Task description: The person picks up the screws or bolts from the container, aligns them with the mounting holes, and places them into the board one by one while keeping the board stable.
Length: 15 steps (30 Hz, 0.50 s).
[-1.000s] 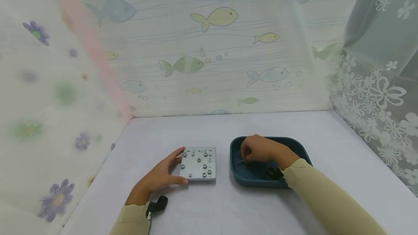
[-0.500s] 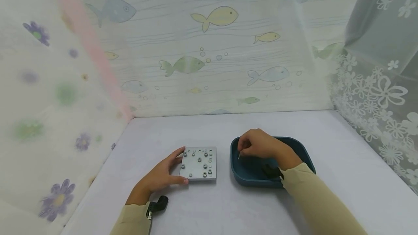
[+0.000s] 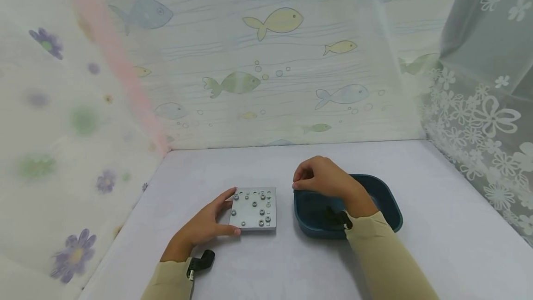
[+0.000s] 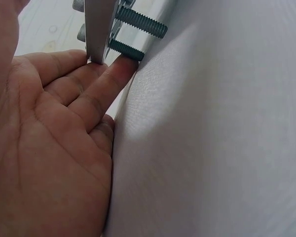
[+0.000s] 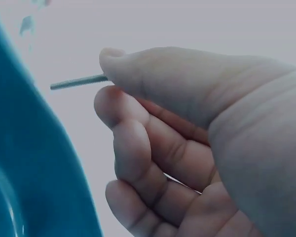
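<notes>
My left hand point(image 3: 204, 223) holds the left side of a square silver metal plate point(image 3: 246, 212), thumb at the near edge and fingers at the far edge. Several socket-head screws and holes dot the plate's top. From its underside, threaded screw shanks point(image 4: 142, 22) stick out in the left wrist view, with one fingertip against a shank. My right hand point(image 3: 326, 177) is over the left rim of a dark blue tray point(image 3: 318, 234). Between thumb and index finger it pinches a thin screw point(image 5: 79, 82), its threaded shank pointing out and its head hidden by the fingers.
The plate and tray stand side by side on a white-covered table point(image 3: 283, 267), a gap between them. A patterned fish curtain point(image 3: 266, 82) hangs behind the table, with more curtains at both sides. A black wrist camera point(image 3: 201, 260) sits on the left sleeve.
My right hand has risen from inside the tray and moved left to its rim, carrying the thin screw. The left hand and plate have stayed in place.
</notes>
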Available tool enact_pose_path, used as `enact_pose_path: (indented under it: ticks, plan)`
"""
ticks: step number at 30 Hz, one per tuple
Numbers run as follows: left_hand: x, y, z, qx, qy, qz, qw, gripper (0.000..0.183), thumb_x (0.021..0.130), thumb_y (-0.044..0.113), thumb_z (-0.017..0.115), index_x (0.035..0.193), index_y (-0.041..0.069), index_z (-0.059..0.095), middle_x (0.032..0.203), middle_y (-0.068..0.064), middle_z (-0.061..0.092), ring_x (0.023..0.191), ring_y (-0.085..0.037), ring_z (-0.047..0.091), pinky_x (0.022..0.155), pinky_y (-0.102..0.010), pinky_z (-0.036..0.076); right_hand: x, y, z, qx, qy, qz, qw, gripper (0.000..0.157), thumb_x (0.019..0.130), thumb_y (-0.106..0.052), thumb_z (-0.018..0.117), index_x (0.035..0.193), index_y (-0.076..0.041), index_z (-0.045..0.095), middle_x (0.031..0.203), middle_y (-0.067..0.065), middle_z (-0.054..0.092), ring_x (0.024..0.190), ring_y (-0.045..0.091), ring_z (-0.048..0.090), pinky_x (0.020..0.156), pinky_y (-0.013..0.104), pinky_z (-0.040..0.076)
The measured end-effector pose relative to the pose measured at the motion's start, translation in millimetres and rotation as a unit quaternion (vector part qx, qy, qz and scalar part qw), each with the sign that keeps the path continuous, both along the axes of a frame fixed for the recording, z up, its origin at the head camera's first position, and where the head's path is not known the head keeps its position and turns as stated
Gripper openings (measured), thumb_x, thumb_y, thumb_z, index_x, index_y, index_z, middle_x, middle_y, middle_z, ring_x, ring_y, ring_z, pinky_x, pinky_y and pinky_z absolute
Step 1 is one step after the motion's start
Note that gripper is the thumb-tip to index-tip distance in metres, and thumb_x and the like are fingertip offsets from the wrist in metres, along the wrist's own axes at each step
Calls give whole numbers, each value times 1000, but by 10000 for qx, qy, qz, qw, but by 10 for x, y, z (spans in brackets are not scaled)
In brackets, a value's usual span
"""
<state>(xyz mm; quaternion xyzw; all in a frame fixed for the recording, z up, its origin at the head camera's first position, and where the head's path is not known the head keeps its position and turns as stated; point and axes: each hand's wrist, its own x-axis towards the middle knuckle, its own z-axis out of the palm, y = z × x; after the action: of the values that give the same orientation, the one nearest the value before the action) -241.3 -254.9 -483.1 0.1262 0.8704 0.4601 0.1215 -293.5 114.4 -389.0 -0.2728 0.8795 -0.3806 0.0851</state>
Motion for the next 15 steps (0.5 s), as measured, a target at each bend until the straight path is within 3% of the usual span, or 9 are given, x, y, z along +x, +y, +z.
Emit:
enact_pose_path:
  ticks: [7, 15]
  plan:
    - [5, -23, 1, 5, 9, -1, 10000, 116, 69, 41, 95, 163, 38, 27, 154, -1, 54, 158, -26, 25, 127, -63, 7, 29, -267, 58, -238, 338, -432, 9982, 6, 91, -33, 81, 89, -29, 77, 89, -5, 69, 86, 21, 61, 72, 37, 53]
    - [8, -19, 17, -3, 16, -39, 10000, 115, 69, 40, 95, 162, 40, 27, 153, 0, 55, 157, -26, 27, 127, -62, 8, 57, -488, -29, -218, 460, -1421, 9885, 8, 89, -34, 82, 85, -29, 77, 123, -2, 67, 122, 27, 60, 103, 50, 51]
